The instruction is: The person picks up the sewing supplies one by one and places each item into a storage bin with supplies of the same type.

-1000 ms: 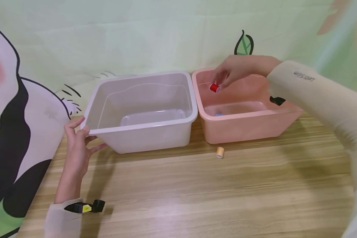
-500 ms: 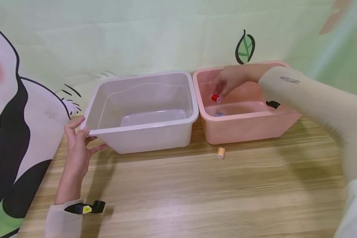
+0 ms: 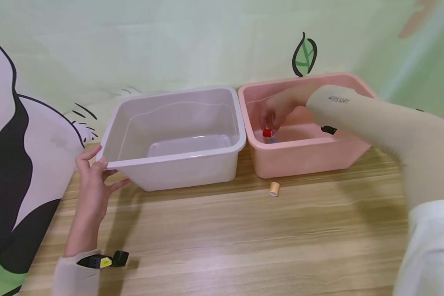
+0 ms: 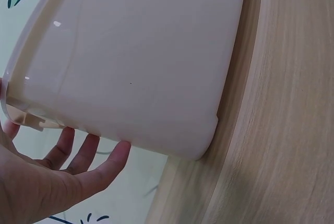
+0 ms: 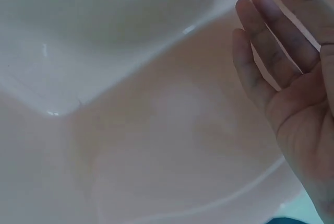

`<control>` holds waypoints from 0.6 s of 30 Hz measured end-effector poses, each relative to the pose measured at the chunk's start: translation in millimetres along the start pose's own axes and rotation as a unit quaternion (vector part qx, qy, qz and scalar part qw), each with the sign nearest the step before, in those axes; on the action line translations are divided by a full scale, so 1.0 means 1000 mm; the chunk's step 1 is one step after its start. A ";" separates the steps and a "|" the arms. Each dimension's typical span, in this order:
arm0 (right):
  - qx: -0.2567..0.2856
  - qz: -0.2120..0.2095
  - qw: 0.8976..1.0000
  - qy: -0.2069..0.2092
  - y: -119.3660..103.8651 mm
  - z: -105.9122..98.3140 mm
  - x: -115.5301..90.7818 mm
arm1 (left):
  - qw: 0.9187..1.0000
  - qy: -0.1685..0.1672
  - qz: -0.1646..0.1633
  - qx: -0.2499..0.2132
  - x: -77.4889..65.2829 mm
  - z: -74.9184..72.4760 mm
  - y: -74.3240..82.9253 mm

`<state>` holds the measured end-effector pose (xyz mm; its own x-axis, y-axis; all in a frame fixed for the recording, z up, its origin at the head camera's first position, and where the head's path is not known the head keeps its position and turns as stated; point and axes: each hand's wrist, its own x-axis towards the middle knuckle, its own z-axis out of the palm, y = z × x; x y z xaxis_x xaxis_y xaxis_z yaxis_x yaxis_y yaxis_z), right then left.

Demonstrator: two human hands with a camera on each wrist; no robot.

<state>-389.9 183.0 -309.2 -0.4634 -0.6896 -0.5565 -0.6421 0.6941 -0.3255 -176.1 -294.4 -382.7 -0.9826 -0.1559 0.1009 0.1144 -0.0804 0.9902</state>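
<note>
My right hand reaches down inside the pink plastic tub and pinches a red spool of thread between thumb and fingertips. Just below the spool, a small light-blue thing lies on the tub's floor, partly hidden by the front rim; its kind cannot be made out. In the right wrist view the red spool barely shows at the top edge. At the left, my left hand grips the near left corner of the off-white tub, thumb on the rim and other fingers against the outer wall.
An orange spool of thread stands on the wooden table in front of the pink tub. Both tubs sit side by side, rims nearly touching, against a printed cloth backdrop.
My right hand has moved down deeper into the pink tub with the red spool, which is now near the light-blue thing. The left hand keeps its grip on the off-white tub's corner.
</note>
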 end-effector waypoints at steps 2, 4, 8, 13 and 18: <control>0.008 -0.001 1.000 -0.020 0.004 0.005 0.002 | 1.000 -0.001 0.001 0.002 0.000 0.002 0.000; 0.011 0.010 0.999 -0.030 0.008 0.010 0.003 | 1.000 -0.002 0.001 0.005 0.000 0.004 0.000; 0.033 0.029 0.999 -0.031 0.013 0.017 0.005 | 1.000 0.000 0.003 0.011 0.000 0.005 -0.001; 0.036 0.043 0.998 -0.020 0.012 0.020 0.006 | 1.000 0.003 0.000 0.018 0.000 0.006 -0.001; 0.028 0.039 0.999 -0.020 0.011 0.020 0.007 | 1.000 0.003 0.002 0.026 0.000 0.005 -0.001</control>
<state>-387.5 190.1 -332.1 -0.4844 -0.6256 -0.6115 -0.5695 0.7561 -0.3224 -177.0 -289.6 -383.1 -0.9813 -0.1622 0.1040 0.1102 -0.0295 0.9935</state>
